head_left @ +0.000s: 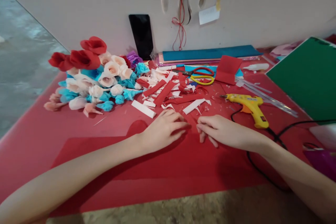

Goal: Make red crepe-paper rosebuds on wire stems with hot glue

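Note:
A wide sheet of red crepe paper (pixel 157 161) lies along the front of the red table, under both my forearms. My left hand (pixel 166 129) bends over the sheet's far edge, its fingertips closed on the paper and the thumb hidden. Just to the right, my right hand (pixel 219 131) pinches the same edge between thumb and forefinger, with its other fingers hanging down loosely. A small gap separates the two sets of fingertips. Beyond them are cut white strips (pixel 144 109) and red paper scraps (pixel 164 92).
Paper flowers (pixel 110 70) in red, cream and blue pile up at left. A yellow glue gun (pixel 248 106) and its black cable lie by my right arm. Scissors (pixel 202 76), clear glue sticks (pixel 273 99), a phone (pixel 141 36) and a green board (pixel 307 80) are farther back.

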Motion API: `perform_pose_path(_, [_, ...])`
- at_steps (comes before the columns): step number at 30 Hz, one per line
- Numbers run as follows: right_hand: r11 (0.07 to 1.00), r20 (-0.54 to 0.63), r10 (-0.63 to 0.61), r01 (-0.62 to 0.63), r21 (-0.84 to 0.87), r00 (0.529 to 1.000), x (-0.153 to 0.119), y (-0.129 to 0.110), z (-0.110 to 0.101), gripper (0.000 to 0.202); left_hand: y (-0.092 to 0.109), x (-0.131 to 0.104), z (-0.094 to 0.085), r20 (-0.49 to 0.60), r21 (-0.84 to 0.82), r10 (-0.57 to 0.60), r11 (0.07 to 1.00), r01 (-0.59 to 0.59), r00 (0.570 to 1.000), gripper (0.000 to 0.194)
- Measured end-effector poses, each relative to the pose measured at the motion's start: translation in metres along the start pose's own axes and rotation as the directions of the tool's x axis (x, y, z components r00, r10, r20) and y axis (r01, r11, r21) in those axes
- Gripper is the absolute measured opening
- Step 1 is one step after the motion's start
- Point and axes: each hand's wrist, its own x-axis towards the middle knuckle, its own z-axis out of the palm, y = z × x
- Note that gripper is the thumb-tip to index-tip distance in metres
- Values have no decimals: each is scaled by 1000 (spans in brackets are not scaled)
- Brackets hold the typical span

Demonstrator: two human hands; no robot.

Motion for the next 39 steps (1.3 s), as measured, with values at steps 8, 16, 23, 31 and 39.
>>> perform_pose_path(8, [999,-9,-11,10,-41,1000,0,6,2,32,-3,10,7,28,40,56,998,-57,998,14])
perform_pose_path(16, [998,-33,-25,23,-57,999,2,10,2,33,-3,11,7,31,-15,29,999,-29,999,9])
perform_pose_path(23, [998,-14,-32,31,-48,999,4,11,2,31,3,14,2,8,-104,-113,988,114,994,9])
perform_pose_path(31, [990,-140,-128,118,-77,982,-1,-17,1,30,6,15,-12,-160,-302,-352,907,294,922,12])
perform_pose_path(39, [958,-245,-280,254,-134,928,-22,-37,14,23,44,9,-47,-170,-610,-490,734,299,855,20])
